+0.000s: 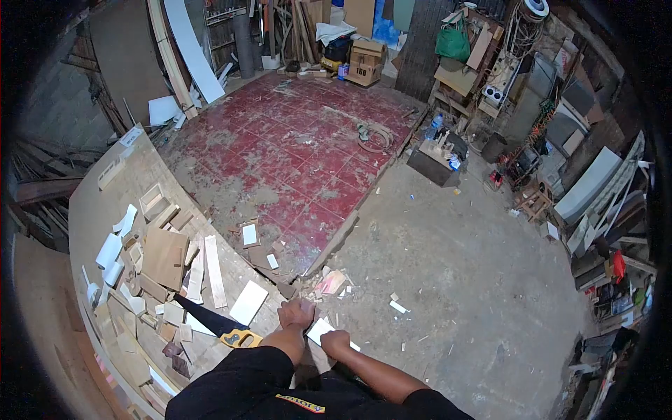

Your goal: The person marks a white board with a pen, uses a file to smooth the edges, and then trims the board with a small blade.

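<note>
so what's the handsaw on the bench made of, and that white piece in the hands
Handsaw: dark flat blade, likely coated steel; glossy yellow handle with black parts, probably plastic. White piece, held by the left hand and right hand: flat and thin with a smooth white face, perhaps laminated board; too small to be sure.

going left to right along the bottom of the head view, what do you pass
workbench edge → wood offcuts → handsaw → left hand → white piece → right hand → small white scrap on the concrete floor
</note>
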The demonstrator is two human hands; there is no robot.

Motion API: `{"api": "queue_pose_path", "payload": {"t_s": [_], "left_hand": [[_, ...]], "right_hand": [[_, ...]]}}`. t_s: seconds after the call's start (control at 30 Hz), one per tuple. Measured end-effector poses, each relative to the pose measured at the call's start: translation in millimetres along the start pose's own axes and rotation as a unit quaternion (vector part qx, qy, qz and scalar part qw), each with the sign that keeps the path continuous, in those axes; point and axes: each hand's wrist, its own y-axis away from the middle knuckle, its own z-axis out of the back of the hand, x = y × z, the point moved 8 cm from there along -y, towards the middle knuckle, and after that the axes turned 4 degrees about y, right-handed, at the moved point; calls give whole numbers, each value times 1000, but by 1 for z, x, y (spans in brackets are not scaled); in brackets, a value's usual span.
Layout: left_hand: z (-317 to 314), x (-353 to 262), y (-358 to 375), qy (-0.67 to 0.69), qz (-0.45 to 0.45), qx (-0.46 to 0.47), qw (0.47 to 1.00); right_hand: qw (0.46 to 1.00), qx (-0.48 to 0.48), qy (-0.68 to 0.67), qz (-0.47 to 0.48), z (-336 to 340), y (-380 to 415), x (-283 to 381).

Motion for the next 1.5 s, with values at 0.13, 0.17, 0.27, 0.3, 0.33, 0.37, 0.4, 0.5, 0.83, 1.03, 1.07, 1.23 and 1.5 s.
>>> {"api": "queue_pose_path", "payload": {"t_s": [0.13,0.17,0.27,0.3,0.33,0.37,0.4,0.5,0.83,1.03,1.07,1.23,1.5], "left_hand": [[-4,3,-1,-16,-7,-2,1000],[-4,1,-1,-16,-9,-3,1000],[-1,-1,0,-19,-6,0,1000],[0,-1,1,-21,-8,2,1000],[-1,-1,0,-10,-5,7,1000],[-1,-1,-1,1,-2,12,1000],[-2,-2,-2,1,-4,12,1000],[-6,3,1,-6,-5,3,1000],[-7,1,-2,1,-22,-39,999],[-17,5,-12,-20,-21,-36,999],[-18,8,-8,-19,-20,-33,999],[-7,-4,-2,-30,-21,-21,999],[-18,5,-5,-34,-16,10,999]], "right_hand": [[999,30,-14,-6,0,3,-5],[999,29,-12,-7,12,9,-6],[999,44,-4,9,38,28,1],[999,37,0,5,31,23,0],[1000,30,4,-1,21,17,-2],[1000,30,2,-3,7,9,-4],[1000,22,2,-7,-11,-2,-7],[1000,17,-7,-16,-14,-2,-10],[1000,-14,2,9,-19,-11,-11],[999,-34,-34,1,16,30,-9],[999,-30,-38,1,18,30,-7],[996,-77,-33,2,-29,7,-19],[999,-15,-37,10,44,56,-3]]}}
